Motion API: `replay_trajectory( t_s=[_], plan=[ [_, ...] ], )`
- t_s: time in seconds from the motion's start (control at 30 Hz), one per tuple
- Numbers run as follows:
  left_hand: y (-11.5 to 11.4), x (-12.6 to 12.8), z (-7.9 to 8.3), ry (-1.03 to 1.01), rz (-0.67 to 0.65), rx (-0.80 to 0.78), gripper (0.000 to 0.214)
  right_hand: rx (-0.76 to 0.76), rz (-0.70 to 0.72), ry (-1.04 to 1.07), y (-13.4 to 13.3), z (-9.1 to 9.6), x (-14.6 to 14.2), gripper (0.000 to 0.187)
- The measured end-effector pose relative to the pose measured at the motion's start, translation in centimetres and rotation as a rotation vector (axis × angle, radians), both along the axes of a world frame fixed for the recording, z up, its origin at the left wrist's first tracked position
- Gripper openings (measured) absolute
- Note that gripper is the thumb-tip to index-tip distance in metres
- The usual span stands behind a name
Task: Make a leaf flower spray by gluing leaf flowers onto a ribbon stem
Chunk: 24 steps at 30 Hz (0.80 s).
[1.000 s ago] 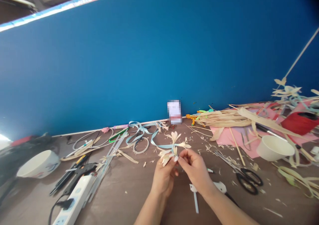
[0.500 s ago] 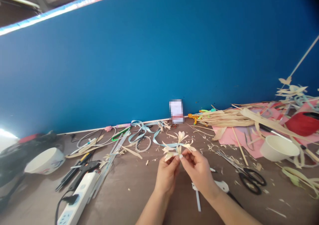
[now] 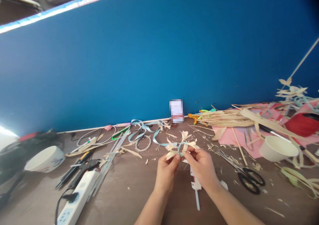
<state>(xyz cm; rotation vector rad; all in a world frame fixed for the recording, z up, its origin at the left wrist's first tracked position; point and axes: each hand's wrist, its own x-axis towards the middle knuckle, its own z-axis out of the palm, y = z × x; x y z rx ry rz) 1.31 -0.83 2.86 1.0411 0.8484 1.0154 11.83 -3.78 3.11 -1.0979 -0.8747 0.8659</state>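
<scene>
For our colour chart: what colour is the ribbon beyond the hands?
The ribbon is light blue, clearest in the head view.

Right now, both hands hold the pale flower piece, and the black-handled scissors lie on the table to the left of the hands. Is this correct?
Not fully: the left hand and right hand do hold the pale flower piece, but the head view shows the black-handled scissors on the table to their right, not left.

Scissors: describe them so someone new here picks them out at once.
Below the blue panel runs a brown tabletop. On it, between the person's right hand and the pale cup, lie the scissors. Their two black looped handles set them apart from the pale scraps around them.
</scene>
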Motion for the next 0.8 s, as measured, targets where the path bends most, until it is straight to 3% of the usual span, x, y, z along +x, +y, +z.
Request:
replay_trajectory(
  t_s=[0.13, 0.27, 0.33, 0.5, 0.63, 0.8],
  plan=[
    [1.0, -0.4, -0.4, 0.078, 0.053, -0.054, 0.031, -0.055, 0.004, 0.243, 0.2, 0.7, 0.5, 0.022],
    [3.4, -1.1, -0.8, 0.293, 0.132, 0.032, 0.034, -0.162, 0.138, 0.357, -0.2, 2.3, 2.1, 0.029],
    [4.7, -1.1, -0.7, 0.422, 0.149, 0.117, 0.034, -0.163, 0.170, 0.378, -0.8, 3.6, 3.5, 0.029],
    [7.3, 0.4, -0.6, 0.585, 0.149, 0.254, 0.015, -0.147, 0.074, 0.300, -2.2, 5.6, 7.1, 0.031],
    [9.0, 2.1, -1.3, 0.730, 0.155, 0.326, 0.003, -0.191, 0.068, 0.266, -2.9, 4.6, 8.7, 0.031],
    [10.0, 3.1, -1.5, 0.782, 0.150, 0.380, 0.015, -0.236, 0.122, 0.250, -3.1, 2.8, 8.9, 0.031]
  ],
)
